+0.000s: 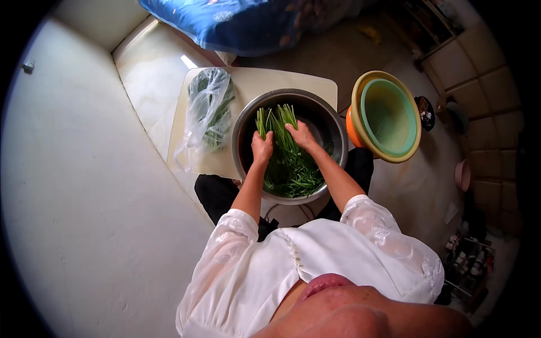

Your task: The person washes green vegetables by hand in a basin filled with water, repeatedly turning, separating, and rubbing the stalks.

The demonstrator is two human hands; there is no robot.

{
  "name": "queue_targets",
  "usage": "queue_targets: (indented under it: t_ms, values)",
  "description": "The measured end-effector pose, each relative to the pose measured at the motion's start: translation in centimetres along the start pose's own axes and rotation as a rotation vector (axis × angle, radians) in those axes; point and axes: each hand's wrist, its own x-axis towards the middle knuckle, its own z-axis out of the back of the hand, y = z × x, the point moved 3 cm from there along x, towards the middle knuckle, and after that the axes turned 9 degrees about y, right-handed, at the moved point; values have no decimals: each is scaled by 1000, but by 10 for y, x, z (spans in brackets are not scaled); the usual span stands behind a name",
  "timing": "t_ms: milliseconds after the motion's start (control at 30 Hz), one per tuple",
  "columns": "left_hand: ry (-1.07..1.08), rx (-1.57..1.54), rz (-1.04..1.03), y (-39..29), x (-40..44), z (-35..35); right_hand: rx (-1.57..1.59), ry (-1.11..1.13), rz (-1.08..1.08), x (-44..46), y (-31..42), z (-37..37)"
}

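Observation:
A large metal basin [241,163] stands partly over the edge of a cream table, with long green leafy stalks [293,169] inside it. My left hand [262,145] is closed round a bunch of the stalks at the basin's left side. Closed on another bunch, my right hand [302,136] is near the basin's middle right. The cut ends of both bunches point away from me, and the leaves trail down toward the basin's near side. Whether liquid lies under the leaves I cannot tell.
On the cream table [270,79], a clear plastic bag [208,112] of greens lies left of the basin. A green strainer [387,118] sits in a yellow basin [414,141] at the right. Blue patterned fabric [242,25] is beyond the table. A pink bowl [462,174] is farther right.

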Motion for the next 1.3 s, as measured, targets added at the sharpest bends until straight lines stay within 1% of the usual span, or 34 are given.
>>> queue_targets:
  t_ms: [67,133,167,200,267,300,333,367,400,433,467,500,533,600,633,667,733,767,867,900,933,967,1000,1033,1100,1133,1200,1233,1267,1300]
  values:
    - [-11,26,-17,-10,-11,10,-12,-6,7,-3,0,9]
    - [-39,149,-64,-19,-18,19,-63,-22,-56,-6,-3,23]
    - [-19,184,-16,-13,-16,19,-57,36,-126,-7,-2,31]
    - [-19,184,-18,-8,-16,17,-57,35,-125,-9,1,36]
    - [-146,364,-164,-15,-20,18,-170,-10,-122,-11,3,45]
    - [-149,363,-167,-20,-23,20,-224,-25,-152,-8,2,48]
    - [-147,445,-213,-26,-26,21,-224,-27,-148,-7,1,48]
    - [-146,527,-258,-40,-28,24,-284,-147,-50,-8,7,51]
    - [-148,527,-259,-49,-29,27,-342,-265,48,-10,15,53]
    - [-145,565,-361,-62,-30,28,-343,-265,50,-8,19,54]
    - [-141,603,-461,-69,-28,26,-405,-299,166,-7,27,54]
    - [-148,656,-518,-73,-24,21,-467,-331,283,-6,37,53]
    - [-149,657,-517,-76,-18,17,-467,-331,284,-1,42,50]
    - [-109,746,-599,-76,-4,3,-529,-348,478,11,52,38]
    - [-117,768,-615,-76,3,-2,-522,-324,508,14,56,32]
    - [-116,768,-616,-74,9,-6,-522,-325,507,19,53,26]
    - [5,806,-515,-65,19,-14,-605,-245,503,27,45,14]
    - [38,819,-493,-63,20,-15,-638,-180,432,26,45,11]
    - [32,817,-547,-63,19,-12,-629,-164,403,22,49,13]
    - [32,818,-547,-65,20,-10,-594,-231,493,20,54,14]
    - [-53,836,-612,-70,18,-6,-593,-231,492,22,57,14]
    - [-136,854,-677,-69,16,-6,-578,-263,548,25,60,13]
    - [-127,855,-675,-66,16,-8,-562,-296,598,24,60,12]
    - [-92,841,-625,-63,18,-10,-560,-294,591,22,58,10]
    - [-39,826,-540,-62,22,-13,-682,-188,489,32,48,3]
    - [-40,825,-543,-62,22,-12,-682,-190,490,34,45,2]
    - [133,840,-379,-56,26,-14,-689,-176,486,28,52,4]
    - [131,838,-380,-55,24,-14,-664,-228,544,24,59,5]
    - [65,832,-424,-57,22,-13,-668,-229,545,27,59,4]
    - [1,825,-467,-59,20,-12,-660,-259,601,28,59,2]
